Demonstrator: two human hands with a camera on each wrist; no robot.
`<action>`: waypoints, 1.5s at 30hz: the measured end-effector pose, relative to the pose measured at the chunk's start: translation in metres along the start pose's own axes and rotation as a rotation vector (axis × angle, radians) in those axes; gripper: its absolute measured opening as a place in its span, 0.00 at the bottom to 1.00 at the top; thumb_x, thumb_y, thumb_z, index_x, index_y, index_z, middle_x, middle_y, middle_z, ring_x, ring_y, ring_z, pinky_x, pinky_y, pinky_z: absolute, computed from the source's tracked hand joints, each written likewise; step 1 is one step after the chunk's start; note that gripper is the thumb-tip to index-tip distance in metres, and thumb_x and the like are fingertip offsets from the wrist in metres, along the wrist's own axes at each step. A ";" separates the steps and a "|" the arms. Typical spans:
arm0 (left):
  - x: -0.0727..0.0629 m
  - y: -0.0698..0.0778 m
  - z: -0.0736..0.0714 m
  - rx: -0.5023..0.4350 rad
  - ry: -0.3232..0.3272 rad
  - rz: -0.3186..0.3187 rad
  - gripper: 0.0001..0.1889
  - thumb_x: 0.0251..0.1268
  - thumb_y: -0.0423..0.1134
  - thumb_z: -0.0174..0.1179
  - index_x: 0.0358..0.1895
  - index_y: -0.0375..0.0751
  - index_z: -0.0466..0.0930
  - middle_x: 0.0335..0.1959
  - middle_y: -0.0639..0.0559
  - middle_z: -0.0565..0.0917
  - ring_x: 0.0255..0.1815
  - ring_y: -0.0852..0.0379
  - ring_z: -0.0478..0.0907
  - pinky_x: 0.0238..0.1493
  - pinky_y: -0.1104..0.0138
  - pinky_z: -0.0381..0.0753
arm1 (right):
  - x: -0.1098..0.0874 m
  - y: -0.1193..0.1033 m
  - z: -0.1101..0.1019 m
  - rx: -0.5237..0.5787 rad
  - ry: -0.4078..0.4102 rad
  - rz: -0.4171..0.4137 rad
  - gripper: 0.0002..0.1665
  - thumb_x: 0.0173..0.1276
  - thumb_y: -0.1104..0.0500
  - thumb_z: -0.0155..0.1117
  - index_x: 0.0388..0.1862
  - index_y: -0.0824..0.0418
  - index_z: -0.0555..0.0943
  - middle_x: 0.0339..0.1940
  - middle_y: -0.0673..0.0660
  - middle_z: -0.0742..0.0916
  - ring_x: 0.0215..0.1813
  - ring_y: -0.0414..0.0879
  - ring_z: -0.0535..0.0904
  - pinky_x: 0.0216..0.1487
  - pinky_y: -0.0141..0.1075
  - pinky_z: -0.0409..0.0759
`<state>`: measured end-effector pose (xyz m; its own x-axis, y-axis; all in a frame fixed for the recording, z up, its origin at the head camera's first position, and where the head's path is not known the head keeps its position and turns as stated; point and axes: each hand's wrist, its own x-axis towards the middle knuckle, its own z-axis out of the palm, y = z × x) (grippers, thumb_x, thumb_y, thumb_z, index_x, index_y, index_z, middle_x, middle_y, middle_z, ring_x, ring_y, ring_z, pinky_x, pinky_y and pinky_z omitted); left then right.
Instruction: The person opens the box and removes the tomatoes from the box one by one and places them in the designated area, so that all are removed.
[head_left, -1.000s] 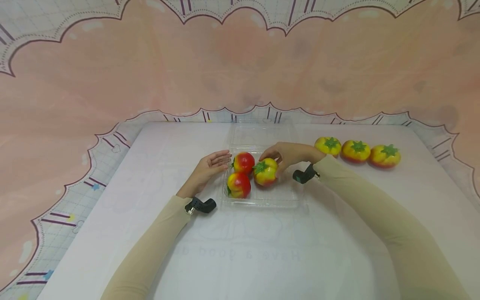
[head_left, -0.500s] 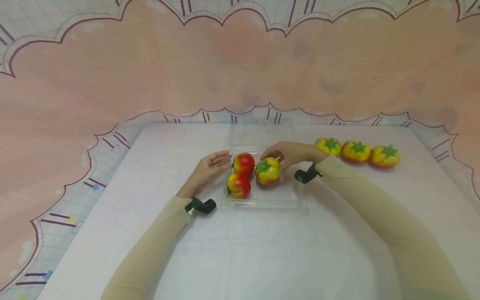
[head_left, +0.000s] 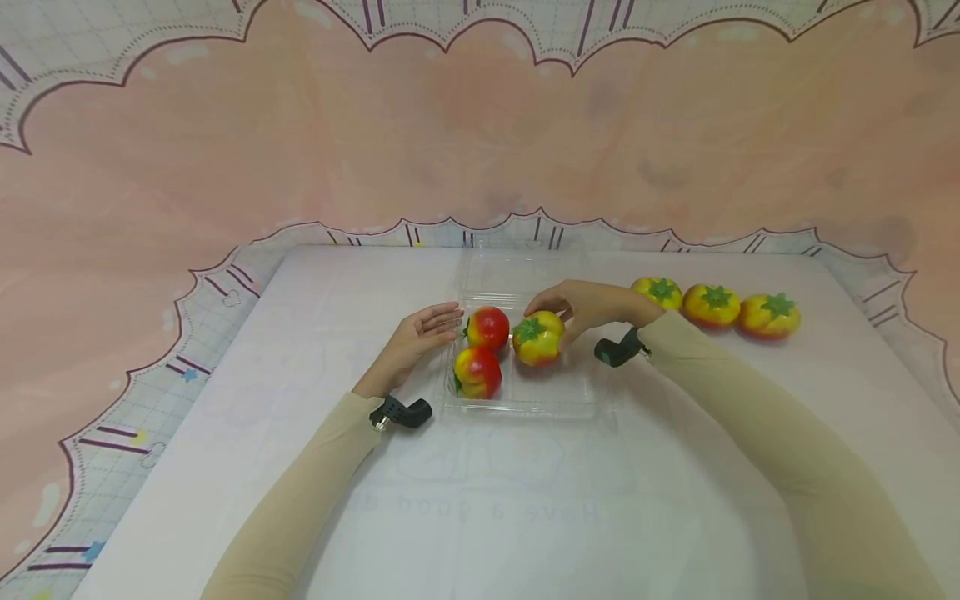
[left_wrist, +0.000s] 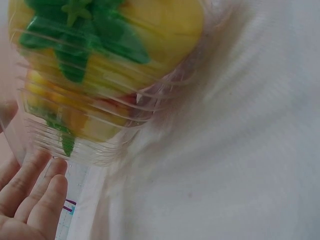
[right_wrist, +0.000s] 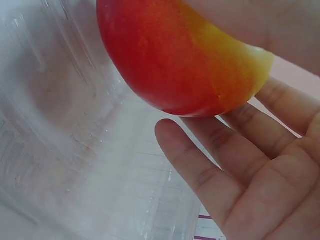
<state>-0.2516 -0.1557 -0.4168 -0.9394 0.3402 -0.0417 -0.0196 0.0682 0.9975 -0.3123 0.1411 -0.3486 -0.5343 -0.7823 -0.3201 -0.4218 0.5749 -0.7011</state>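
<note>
My right hand (head_left: 581, 307) holds a red-and-yellow, tomato-like toy fruit (head_left: 538, 339) with a green leafy top, over the clear plastic box (head_left: 555, 404). In the right wrist view its thumb and fingers (right_wrist: 240, 145) grip the fruit's red and yellow side (right_wrist: 175, 65). Two more such fruits, a rear one (head_left: 487, 327) and a front one (head_left: 477, 372), lie in the left part of the box. My left hand (head_left: 412, 337) rests beside the box's left wall, fingers relaxed, fingertips right at the ribbed plastic. The left wrist view shows a fruit (left_wrist: 170, 30) through that wall.
The box's clear lid (head_left: 525, 271) lies folded back behind it. To the right, a left fruit (head_left: 657, 291), a middle fruit (head_left: 711, 305) and a right fruit (head_left: 769, 316) stand in a row on the white table (head_left: 675, 500), partly behind the right forearm.
The right hand has shifted slightly right and away from me, bringing the fruit along and widening its gap from the two fruits at left. My left hand stays put.
</note>
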 end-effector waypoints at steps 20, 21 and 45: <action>0.000 0.002 -0.001 0.027 0.020 -0.021 0.28 0.66 0.29 0.53 0.69 0.33 0.59 0.69 0.38 0.66 0.71 0.45 0.63 0.64 0.66 0.69 | -0.027 -0.007 -0.007 -0.013 0.107 -0.011 0.37 0.53 0.57 0.74 0.63 0.59 0.72 0.64 0.57 0.77 0.66 0.55 0.72 0.65 0.48 0.73; 0.000 0.002 -0.001 0.029 0.021 -0.022 0.28 0.66 0.29 0.53 0.69 0.33 0.59 0.69 0.38 0.66 0.71 0.45 0.63 0.64 0.66 0.69 | -0.029 -0.007 -0.007 -0.013 0.113 -0.010 0.38 0.53 0.57 0.74 0.63 0.59 0.71 0.64 0.58 0.77 0.66 0.55 0.72 0.65 0.48 0.73; -0.004 0.001 0.001 0.015 0.012 -0.028 0.28 0.66 0.28 0.53 0.69 0.33 0.59 0.69 0.37 0.65 0.70 0.43 0.63 0.61 0.69 0.73 | -0.069 -0.001 -0.010 -0.017 0.251 0.005 0.38 0.53 0.54 0.74 0.62 0.61 0.72 0.62 0.60 0.78 0.63 0.57 0.74 0.64 0.52 0.74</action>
<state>-0.2477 -0.1561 -0.4155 -0.9428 0.3263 -0.0685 -0.0405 0.0918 0.9950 -0.2820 0.1970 -0.3196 -0.7006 -0.6967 -0.1539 -0.4295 0.5841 -0.6887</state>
